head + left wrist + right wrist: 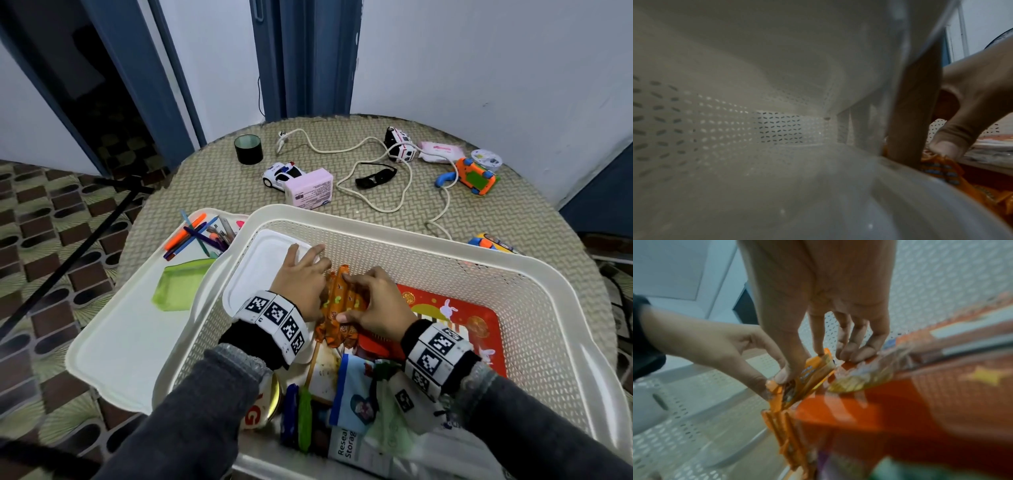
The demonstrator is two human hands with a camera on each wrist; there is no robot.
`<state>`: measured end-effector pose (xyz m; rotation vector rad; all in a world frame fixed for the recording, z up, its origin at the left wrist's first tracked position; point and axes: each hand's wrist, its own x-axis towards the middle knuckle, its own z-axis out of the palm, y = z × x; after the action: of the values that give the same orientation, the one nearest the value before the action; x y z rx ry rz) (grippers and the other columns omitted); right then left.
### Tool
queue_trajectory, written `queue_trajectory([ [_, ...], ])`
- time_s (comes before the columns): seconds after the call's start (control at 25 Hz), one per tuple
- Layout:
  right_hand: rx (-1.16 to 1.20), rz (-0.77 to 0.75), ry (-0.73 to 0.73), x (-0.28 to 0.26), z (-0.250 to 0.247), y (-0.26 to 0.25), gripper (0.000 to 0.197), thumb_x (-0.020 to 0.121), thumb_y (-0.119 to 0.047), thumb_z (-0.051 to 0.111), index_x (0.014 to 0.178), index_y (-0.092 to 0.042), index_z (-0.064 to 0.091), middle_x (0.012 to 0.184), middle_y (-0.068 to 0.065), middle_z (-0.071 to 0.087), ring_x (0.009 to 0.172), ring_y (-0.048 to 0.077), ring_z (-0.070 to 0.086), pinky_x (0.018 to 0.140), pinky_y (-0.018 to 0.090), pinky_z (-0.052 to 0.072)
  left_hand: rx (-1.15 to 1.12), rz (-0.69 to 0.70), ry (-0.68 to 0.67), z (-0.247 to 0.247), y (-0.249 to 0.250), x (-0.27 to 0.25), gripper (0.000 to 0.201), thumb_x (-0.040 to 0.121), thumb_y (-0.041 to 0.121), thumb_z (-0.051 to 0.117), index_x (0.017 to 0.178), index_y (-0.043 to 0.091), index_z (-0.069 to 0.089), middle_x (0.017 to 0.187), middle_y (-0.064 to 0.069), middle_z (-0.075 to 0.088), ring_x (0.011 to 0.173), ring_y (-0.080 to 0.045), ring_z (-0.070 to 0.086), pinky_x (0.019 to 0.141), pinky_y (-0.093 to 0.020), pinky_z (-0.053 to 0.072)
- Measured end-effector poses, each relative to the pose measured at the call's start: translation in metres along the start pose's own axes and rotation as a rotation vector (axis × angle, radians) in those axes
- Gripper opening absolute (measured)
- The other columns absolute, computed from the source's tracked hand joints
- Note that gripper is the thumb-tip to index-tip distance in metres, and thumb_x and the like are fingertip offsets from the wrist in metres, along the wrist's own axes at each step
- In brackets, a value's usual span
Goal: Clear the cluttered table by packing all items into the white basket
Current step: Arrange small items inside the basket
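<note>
Pinching the orange snack packets from both sides, the left hand and right hand hold them inside the white basket, long axis running away from the wrists, between white container and red box.

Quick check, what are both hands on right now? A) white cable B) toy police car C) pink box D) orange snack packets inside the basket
D: the left hand and right hand both pinch the orange snack packets inside the white basket.
</note>
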<state>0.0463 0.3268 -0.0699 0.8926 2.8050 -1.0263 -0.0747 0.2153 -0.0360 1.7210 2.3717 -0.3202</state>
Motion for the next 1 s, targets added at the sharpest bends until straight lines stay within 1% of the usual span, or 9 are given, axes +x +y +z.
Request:
queue_trajectory([
  [0.12, 0.001, -0.027, -0.063, 0.005, -0.006, 0.001, 0.087, 0.062, -0.046, 0.084, 0.136, -0.019, 0.047, 0.119, 0.003, 0.042, 0.115, 0.019, 0.043, 0.101, 0.031, 0.039, -0.014, -0.002, 0.016, 0.002, -0.001, 0.002, 0.033, 0.081, 0.04, 0.064, 0.109, 0.023, 0.069, 0.151, 0.004, 0.027, 0.145, -0.017, -0.004, 0.113, -0.05, 0.001],
  [0.2, 0.029, -0.029, -0.031, 0.008, -0.003, 0.0, 0.084, 0.061, -0.046, 0.084, 0.132, -0.02, 0.047, 0.121, 0.004, 0.045, 0.117, 0.021, 0.044, 0.1, 0.032, 0.04, -0.02, -0.002, 0.026, 0.003, -0.001, 0.003, 0.035, 0.082, 0.042, 0.062, 0.112, 0.024, 0.068, 0.152, 0.004, 0.026, 0.146, -0.017, -0.005, 0.112, -0.05, 0.003],
  [0.32, -0.03, -0.022, -0.034, 0.012, 0.003, 0.002, 0.086, 0.06, -0.041, 0.086, 0.134, -0.023, 0.046, 0.124, 0.005, 0.044, 0.12, 0.024, 0.041, 0.101, 0.038, 0.04, -0.011, -0.006, 0.009, 0.003, -0.001, 0.004, 0.041, 0.081, 0.045, 0.064, 0.118, 0.027, 0.065, 0.152, 0.003, 0.024, 0.146, -0.018, -0.006, 0.112, -0.051, 0.005],
  [0.44, -0.162, 0.001, -0.083, 0.014, 0.01, 0.0, 0.088, 0.061, -0.038, 0.086, 0.137, -0.026, 0.042, 0.128, 0.005, 0.038, 0.124, 0.027, 0.034, 0.1, 0.05, 0.039, 0.019, -0.009, -0.012, 0.004, 0.001, 0.004, 0.044, 0.08, 0.043, 0.066, 0.122, 0.029, 0.062, 0.153, 0.002, 0.021, 0.146, -0.02, -0.008, 0.111, -0.053, 0.006],
  [0.52, -0.166, 0.02, -0.052, 0.016, 0.013, -0.001, 0.092, 0.058, -0.036, 0.088, 0.137, -0.023, 0.041, 0.13, 0.004, 0.038, 0.125, 0.027, 0.034, 0.099, 0.053, 0.04, 0.022, -0.014, -0.005, 0.004, 0.002, 0.005, 0.042, 0.081, 0.04, 0.065, 0.122, 0.028, 0.062, 0.153, 0.001, 0.022, 0.146, -0.02, -0.008, 0.112, -0.053, 0.006],
  [0.6, -0.156, 0.015, -0.031, 0.017, 0.014, 0.001, 0.096, 0.055, -0.037, 0.089, 0.136, -0.017, 0.043, 0.128, 0.004, 0.041, 0.123, 0.026, 0.037, 0.098, 0.051, 0.042, 0.018, -0.018, 0.009, 0.006, 0.002, 0.006, 0.04, 0.082, 0.036, 0.064, 0.121, 0.027, 0.063, 0.152, 0.0, 0.023, 0.146, -0.021, -0.007, 0.112, -0.053, 0.006],
  [0.72, -0.233, -0.021, -0.085, 0.021, 0.01, 0.001, 0.085, 0.055, -0.044, 0.088, 0.127, -0.016, 0.053, 0.119, 0.004, 0.043, 0.116, 0.025, 0.043, 0.094, 0.045, 0.045, 0.035, -0.022, 0.009, 0.008, 0.001, 0.008, 0.04, 0.081, 0.035, 0.064, 0.12, 0.025, 0.063, 0.152, 0.0, 0.024, 0.146, -0.021, -0.007, 0.111, -0.054, 0.007],
  [0.84, -0.321, -0.004, -0.14, 0.024, 0.006, -0.007, 0.071, 0.059, -0.044, 0.086, 0.117, -0.015, 0.058, 0.117, 0.007, 0.038, 0.114, 0.029, 0.041, 0.093, 0.048, 0.046, 0.046, -0.015, -0.001, 0.009, 0.002, 0.009, 0.04, 0.081, 0.035, 0.064, 0.119, 0.023, 0.063, 0.151, 0.0, 0.025, 0.146, -0.021, -0.006, 0.111, -0.054, 0.008],
  [1.0, -0.365, -0.068, -0.188, 0.018, 0.004, -0.005, 0.073, 0.069, -0.049, 0.078, 0.128, -0.016, 0.051, 0.123, 0.008, 0.036, 0.118, 0.028, 0.037, 0.099, 0.046, 0.041, -0.025, 0.009, 0.017, 0.009, -0.001, 0.01, 0.032, 0.087, 0.036, 0.056, 0.116, 0.027, 0.066, 0.149, 0.003, 0.029, 0.145, -0.019, -0.003, 0.11, -0.053, 0.008],
])
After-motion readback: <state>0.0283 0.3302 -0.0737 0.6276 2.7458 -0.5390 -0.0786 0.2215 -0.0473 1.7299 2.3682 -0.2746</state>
